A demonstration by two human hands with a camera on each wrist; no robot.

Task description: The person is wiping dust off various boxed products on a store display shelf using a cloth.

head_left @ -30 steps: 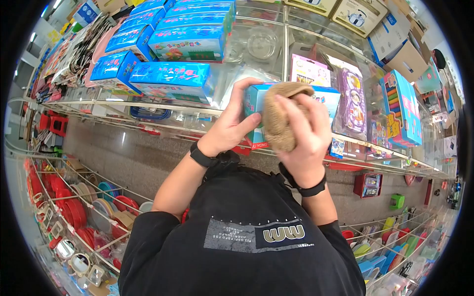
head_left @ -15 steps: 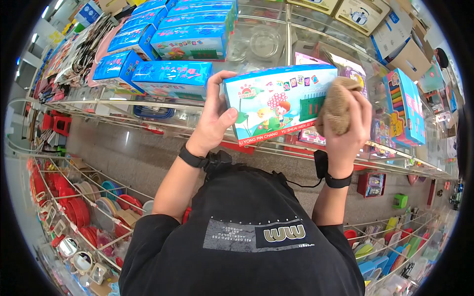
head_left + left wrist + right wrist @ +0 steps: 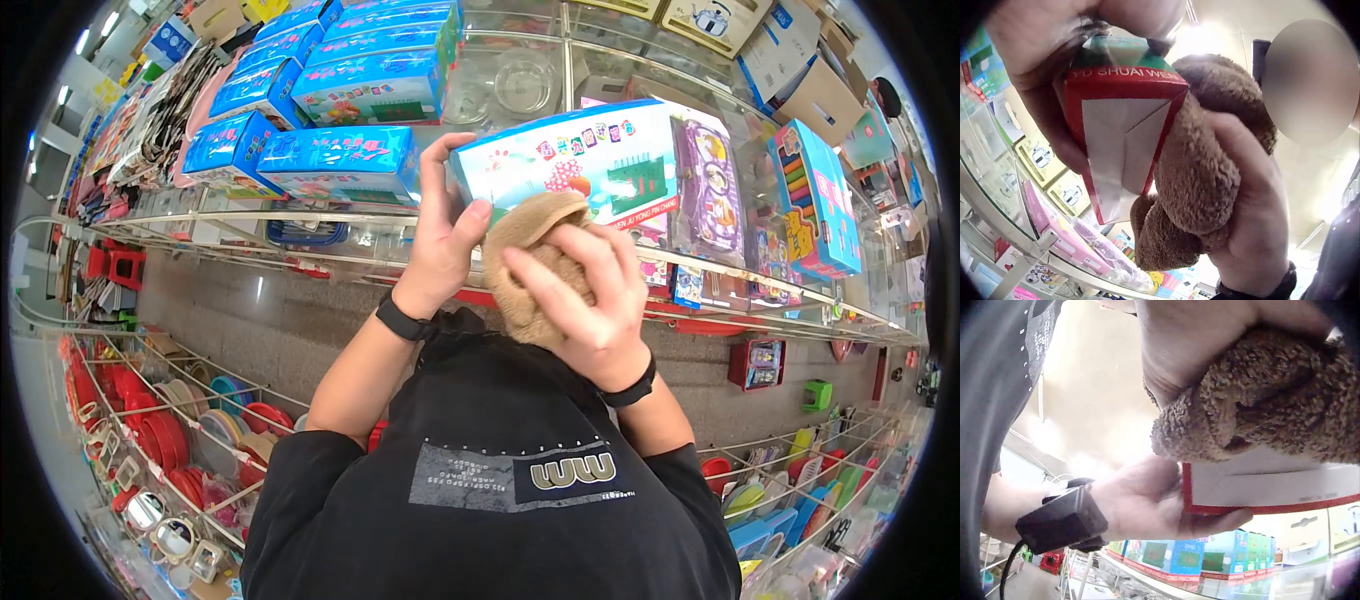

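My left hand point(image 3: 440, 235) grips the left end of a blue-topped cardboard box point(image 3: 630, 150) printed with cartoon children, its thumb on the front face. The box is tilted, its right end higher, above the glass shelf. In my right hand point(image 3: 605, 310) is a bunched brown fluffy cloth point(image 3: 525, 285), which overlaps the lower left of the printed front. From the left wrist, the cloth point(image 3: 1200, 169) lies right against the box's red-edged side, and the white bottom point(image 3: 1122, 137) of the box faces the camera. The right wrist view has the cloth point(image 3: 1260, 394) just over the box's pale underside point(image 3: 1260, 484).
Similar blue boxes point(image 3: 335, 150) stand in rows at the left of the glass shelf. Purple-backed packs point(image 3: 710, 190) and a box of coloured pens point(image 3: 815, 205) are at the right. A metal shelf rail point(image 3: 350, 215) runs along the front. Behind are racks of plastic goods point(image 3: 165, 435).
The cloth went from the box's left part to its right end, then back to the lower left. The box's right end has tipped up, and the left hand keeps its grip.
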